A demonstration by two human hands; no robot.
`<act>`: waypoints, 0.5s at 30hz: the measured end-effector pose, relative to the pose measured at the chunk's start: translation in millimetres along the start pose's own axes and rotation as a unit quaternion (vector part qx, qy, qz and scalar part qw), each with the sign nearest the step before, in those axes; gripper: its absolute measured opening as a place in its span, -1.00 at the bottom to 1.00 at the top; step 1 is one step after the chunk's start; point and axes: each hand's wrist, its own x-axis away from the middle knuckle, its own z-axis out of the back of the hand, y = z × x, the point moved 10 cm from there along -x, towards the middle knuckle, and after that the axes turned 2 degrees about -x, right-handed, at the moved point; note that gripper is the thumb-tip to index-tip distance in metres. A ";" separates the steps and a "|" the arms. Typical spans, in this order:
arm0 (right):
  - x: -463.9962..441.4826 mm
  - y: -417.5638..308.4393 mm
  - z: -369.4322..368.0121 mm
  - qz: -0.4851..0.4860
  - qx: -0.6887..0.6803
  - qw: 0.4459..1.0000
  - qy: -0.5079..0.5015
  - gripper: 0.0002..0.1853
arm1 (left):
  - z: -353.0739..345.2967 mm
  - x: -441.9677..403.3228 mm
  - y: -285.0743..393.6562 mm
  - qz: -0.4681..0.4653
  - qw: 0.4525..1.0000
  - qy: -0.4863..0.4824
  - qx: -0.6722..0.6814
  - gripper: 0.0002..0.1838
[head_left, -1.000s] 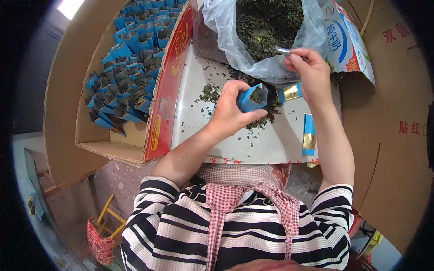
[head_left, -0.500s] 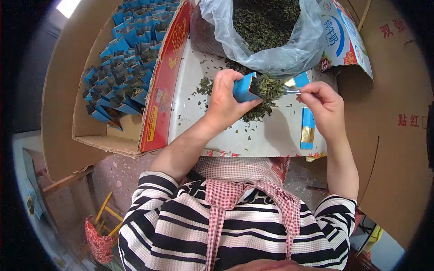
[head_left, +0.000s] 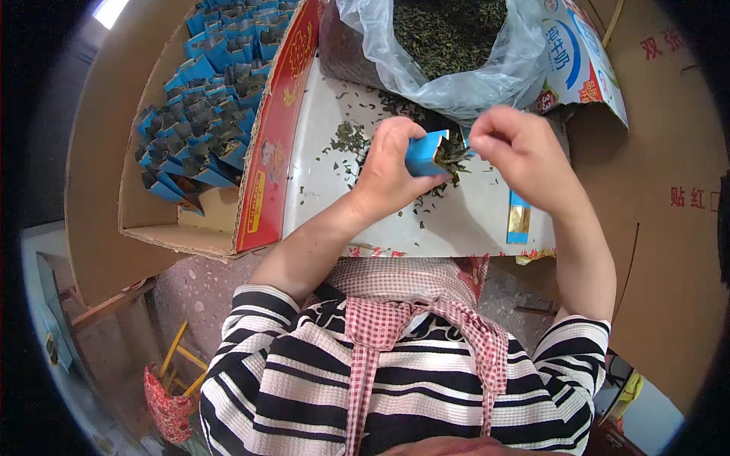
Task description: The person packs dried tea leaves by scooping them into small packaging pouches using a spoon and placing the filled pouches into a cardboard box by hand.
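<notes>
My left hand is closed around a small blue packet, tilted so its open end faces right. Dark green dried leaves, like loose tea, sit at that opening. Fingers pinched, my right hand grips a metal spoon; its bowl end is at the packet's mouth, partly hidden by leaves and fingers. Behind both hands stands a clear plastic bag full of dried leaves. Scattered leaves lie on the white surface. A flat blue and gold packet lies below my right wrist.
At left, a cardboard box with a red side holds many upright blue packets. A cut milk carton stands at the back right. Brown cardboard spreads along the right side.
My right hand has moved left and turned over, bringing the spoon into the packet's mouth. The heap of leaves there has shrunk. My left hand and packet have shifted slightly right.
</notes>
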 end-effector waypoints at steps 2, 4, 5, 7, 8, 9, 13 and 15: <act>-9.5 6.8 -0.1 -0.025 -0.029 0.999 -0.013 -0.90 | 0.7 -1.3 -2.9 0.021 1.000 -0.004 0.019 -0.28; -13.2 30.4 -5.4 -0.135 -0.181 0.973 -0.037 -0.86 | 0.5 -1.4 -6.7 0.042 0.998 -0.007 0.038 -0.28; -14.0 35.9 -5.9 -0.160 -0.216 0.962 -0.043 -0.86 | 0.5 -1.3 -7.3 0.045 0.998 -0.006 0.047 -0.28; -11.7 40.0 0.0 -0.175 -0.242 0.954 -0.032 -0.87 | 1.3 -1.5 -7.6 0.050 0.997 -0.004 0.057 -0.28; -10.0 44.0 2.5 -0.191 -0.267 0.944 -0.019 -0.87 | 1.5 -1.8 -8.1 0.058 0.996 -0.005 0.066 -0.29; -10.0 47.5 0.3 -0.194 -0.288 0.938 -0.023 -0.87 | 1.0 -1.8 -9.1 0.065 0.995 -0.006 0.076 -0.30; -8.4 47.7 -22.7 -0.183 -0.228 0.956 0.017 -0.89 | -4.2 -0.2 -13.7 0.086 0.992 -0.020 0.095 -0.29; -8.8 44.0 -27.8 -0.174 -0.216 0.960 0.022 -0.89 | -3.7 -2.0 -11.9 0.095 0.991 -0.033 0.085 -0.29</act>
